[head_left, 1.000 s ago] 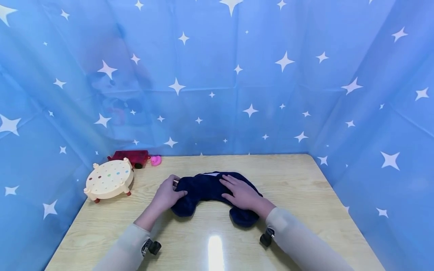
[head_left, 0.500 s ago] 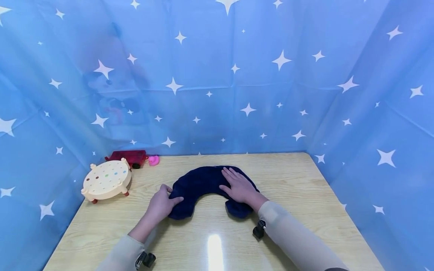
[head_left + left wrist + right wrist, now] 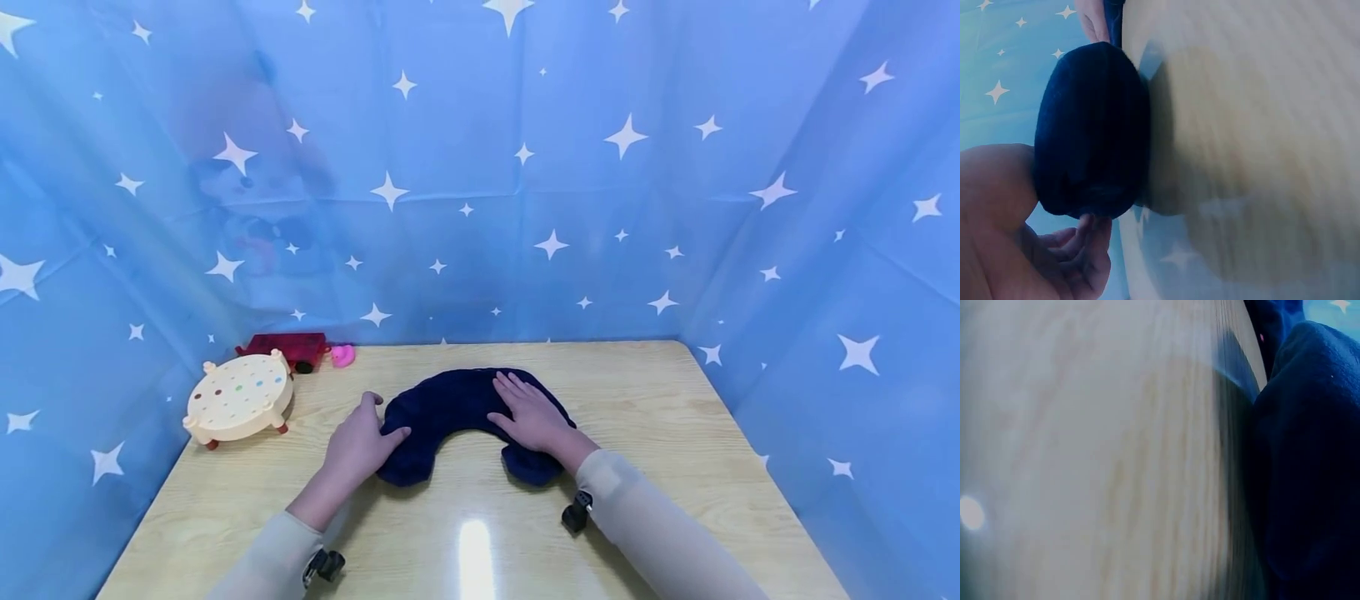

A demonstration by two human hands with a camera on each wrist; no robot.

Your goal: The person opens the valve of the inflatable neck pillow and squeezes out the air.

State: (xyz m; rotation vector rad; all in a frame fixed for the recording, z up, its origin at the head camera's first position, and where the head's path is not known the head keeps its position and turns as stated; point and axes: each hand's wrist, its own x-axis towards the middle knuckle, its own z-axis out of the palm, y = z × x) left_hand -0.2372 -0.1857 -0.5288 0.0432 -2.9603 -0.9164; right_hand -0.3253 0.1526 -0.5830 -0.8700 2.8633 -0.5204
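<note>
A navy blue U-shaped neck pillow (image 3: 450,404) lies on the table with its two ends toward me. My left hand (image 3: 356,437) holds its left end, the thumb on top and the other fingers at the outer side. In the left wrist view, curled fingertips (image 3: 1094,234) touch the rounded end of the pillow (image 3: 1094,131). On the pillow's right part rests my right hand (image 3: 532,417), palm down with fingers stretched out. The right wrist view shows the pillow's dark plush side (image 3: 1316,462) and none of the right hand.
A cream round stool-like toy (image 3: 240,396) with coloured dots stands at the table's left. Behind it are a red toy cart (image 3: 288,346) and a pink toy duck (image 3: 342,356). A blue star-patterned curtain (image 3: 480,233) surrounds the wooden table (image 3: 637,392).
The pillow's left part has spread into a smoother arc, and the pale patch at its back edge is out of sight. My left hand shifted slightly leftward; the right stays on the pillow.
</note>
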